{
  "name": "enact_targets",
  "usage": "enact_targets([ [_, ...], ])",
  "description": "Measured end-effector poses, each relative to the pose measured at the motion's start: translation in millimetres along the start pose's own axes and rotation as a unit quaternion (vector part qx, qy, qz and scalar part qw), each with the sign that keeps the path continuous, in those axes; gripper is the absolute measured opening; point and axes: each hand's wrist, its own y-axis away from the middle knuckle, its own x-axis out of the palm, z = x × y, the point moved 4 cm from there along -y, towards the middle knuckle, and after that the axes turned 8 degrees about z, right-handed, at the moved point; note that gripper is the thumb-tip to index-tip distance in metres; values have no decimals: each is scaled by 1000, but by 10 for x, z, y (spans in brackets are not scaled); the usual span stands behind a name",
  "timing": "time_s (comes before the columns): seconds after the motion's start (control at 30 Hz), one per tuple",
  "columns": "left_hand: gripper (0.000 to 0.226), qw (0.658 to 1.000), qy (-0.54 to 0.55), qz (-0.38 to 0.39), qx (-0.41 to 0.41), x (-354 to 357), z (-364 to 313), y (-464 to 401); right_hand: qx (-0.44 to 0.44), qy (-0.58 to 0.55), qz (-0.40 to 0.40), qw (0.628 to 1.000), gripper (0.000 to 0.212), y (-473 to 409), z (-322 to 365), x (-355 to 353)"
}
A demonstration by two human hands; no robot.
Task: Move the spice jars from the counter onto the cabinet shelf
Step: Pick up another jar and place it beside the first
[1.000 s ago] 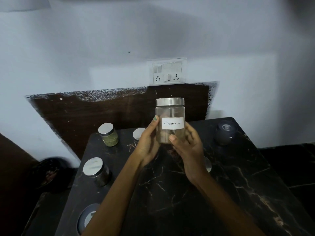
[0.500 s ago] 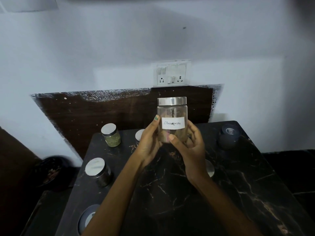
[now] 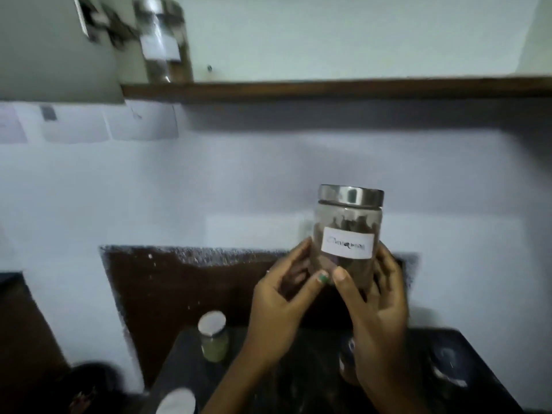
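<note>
jar up in air, well below shelf | left hand + right hand both wrapped round lower body, thumbs nearly meeting in front | prob glass, smooth, breakable (steel lid, lightish) – grip body, not lid | another jar already on shelf

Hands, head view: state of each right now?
Left hand: holding the labelled jar, thumb across its lower front.
Right hand: holding the same jar, fingers curled round its right side.
</note>
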Motion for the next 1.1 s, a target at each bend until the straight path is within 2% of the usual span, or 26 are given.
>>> enact_targets([
  [0.1,58,997,-48,8,57,-145,-376,-242,-74,3,27,997,67,-259,279,343],
  [0.23,53,982,-132,-23,131,-444,-918,-574,-159,6,55,986,64,-584,585,823],
  [0.47,50,959,-160,-62,227,-983,-1628,-1136,-236,45,144,960,52,-1187,953,1716],
  [0.6,50,958,-168,-70,222,-1290,-1806,-1512,-256,122,163,945,53,-1589,1037,2191],
  [0.7,48,960,-185,-72,199,-1478,-1851,-1742,-232,168,175,942,56,-1843,931,2426],
  [0.83,25,955,-225,-50,188,-1631,-1824,-1932,-206,261,159,930,59,-2070,700,2557],
  [0.97,29,957,-235,-45,166,-1710,-1723,-2066,-211,324,141,911,57,-2224,536,2593],
  [1.1,40,956,-263,-69,111,-1751,-1592,-2159,-211,396,129,884,60,-2341,406,2596],
])
